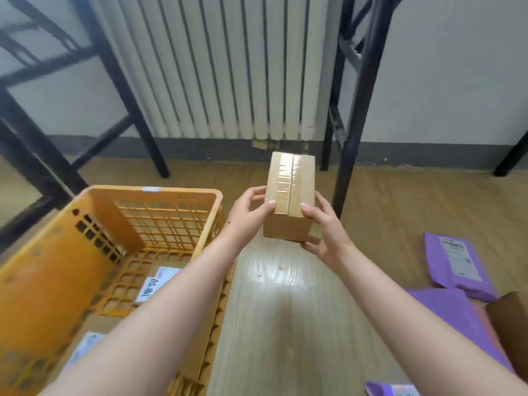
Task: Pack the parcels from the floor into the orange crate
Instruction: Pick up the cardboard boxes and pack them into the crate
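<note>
The wooden floor point(285, 310) stretches away to the right of the orange crate point(43, 281), and a white radiator point(217, 67) hangs on the wall beyond the crate's far rim. Inside the crate, at least two flat labelled parcels point(155, 284) lie on the lattice bottom, towards its right wall. Well to the right of the crate, purple mailers point(457, 267) lie on the floor, not yet packed.

Just off the crate's far right corner, held up off the floor, is a taped cardboard box point(290, 201) with its long side pointing away from the person. The left hand point(245, 215) grips the side facing the crate, thumb over the top edge and fingers curled round the side. The right hand point(325, 232) holds the opposite side, thumb on top and fingers hooked under the bottom.

The step in hand looks like carrying the box across into the crate. It would go best kept level and lifted clear of the crate's right rim. Then it should come down on the bare far part of the bottom — not on the flat parcels — close against a wall, which leaves room for the mailers. Both grips should hold until the box rests flat.
</note>
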`<state>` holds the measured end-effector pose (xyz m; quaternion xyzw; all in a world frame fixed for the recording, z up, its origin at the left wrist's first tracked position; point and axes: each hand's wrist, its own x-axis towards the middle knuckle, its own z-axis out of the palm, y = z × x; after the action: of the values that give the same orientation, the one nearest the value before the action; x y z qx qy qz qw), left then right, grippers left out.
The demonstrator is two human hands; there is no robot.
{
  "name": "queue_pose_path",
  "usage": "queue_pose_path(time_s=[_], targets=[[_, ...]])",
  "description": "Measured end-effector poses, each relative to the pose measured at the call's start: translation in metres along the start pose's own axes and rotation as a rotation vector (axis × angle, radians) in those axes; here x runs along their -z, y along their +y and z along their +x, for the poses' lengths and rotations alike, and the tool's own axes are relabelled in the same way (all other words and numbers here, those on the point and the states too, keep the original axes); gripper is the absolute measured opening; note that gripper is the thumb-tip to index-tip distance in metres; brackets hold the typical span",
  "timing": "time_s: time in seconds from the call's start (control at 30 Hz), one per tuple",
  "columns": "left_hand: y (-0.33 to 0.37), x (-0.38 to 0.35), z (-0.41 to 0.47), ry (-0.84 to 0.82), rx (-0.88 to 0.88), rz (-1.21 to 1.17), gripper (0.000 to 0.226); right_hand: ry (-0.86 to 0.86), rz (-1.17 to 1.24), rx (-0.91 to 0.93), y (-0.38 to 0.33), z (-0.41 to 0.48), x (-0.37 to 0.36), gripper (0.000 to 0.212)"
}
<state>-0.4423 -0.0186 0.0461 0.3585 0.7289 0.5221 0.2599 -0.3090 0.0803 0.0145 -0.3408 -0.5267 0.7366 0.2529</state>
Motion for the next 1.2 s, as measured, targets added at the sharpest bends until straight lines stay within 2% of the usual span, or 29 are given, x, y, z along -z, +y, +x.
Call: queue_pose_path(time_s=[0.2,0.3,0.37,0.47,0.57,0.63,0.7,0.83,0.9,1.0,1.07,1.13,1.2], targets=[[0.0,0.073,-0.007,0.04,-0.092,-0.159,0.043,-0.233,0.006,0.142,-0.021,0.011,-0.071,0.057],[-0.011,0.102,-0.012,0.096,0.066,-0.348,0.063,-0.326,0.008,0.136,-0.018,0.003,-0.105,0.061],[-0.018,0.125,-0.015,0.049,0.185,-0.438,0.077,-0.356,0.025,0.1,-0.014,-0.003,-0.127,0.059],[-0.029,0.159,-0.018,-0.017,0.241,-0.434,0.081,-0.392,-0.02,0.049,-0.011,-0.008,-0.152,0.052],[-0.043,0.184,-0.013,0.1,0.193,-0.282,0.1,-0.416,-0.142,0.052,-0.007,-0.006,-0.172,0.053],[-0.052,0.193,-0.013,0.22,0.095,-0.089,0.105,-0.402,-0.167,0.059,-0.003,-0.005,-0.187,0.058],[-0.059,0.199,-0.015,0.307,0.042,0.051,0.109,-0.35,-0.205,0.07,-0.001,-0.006,-0.203,0.073],[-0.072,0.202,-0.024,0.363,0.027,0.158,0.115,-0.206,-0.421,0.073,0.009,-0.01,-0.232,0.103],[-0.082,0.204,-0.031,0.349,0.006,0.199,0.118,-0.155,-0.499,0.062,0.017,-0.009,-0.242,0.1],[-0.093,0.219,-0.039,0.182,0.002,0.1,0.124,-0.086,-0.488,0.049,0.026,-0.004,-0.252,0.086],[-0.096,0.234,-0.041,0.089,0.067,-0.151,0.117,-0.036,-0.449,-0.022,0.031,-0.001,-0.253,0.083],[-0.103,0.248,-0.042,0.108,0.124,-0.36,0.089,-0.043,-0.387,-0.116,0.038,0.0,-0.254,0.075],[-0.113,0.258,-0.043,0.117,0.174,-0.413,0.059,-0.117,-0.325,-0.189,0.042,-0.002,-0.255,0.051]])
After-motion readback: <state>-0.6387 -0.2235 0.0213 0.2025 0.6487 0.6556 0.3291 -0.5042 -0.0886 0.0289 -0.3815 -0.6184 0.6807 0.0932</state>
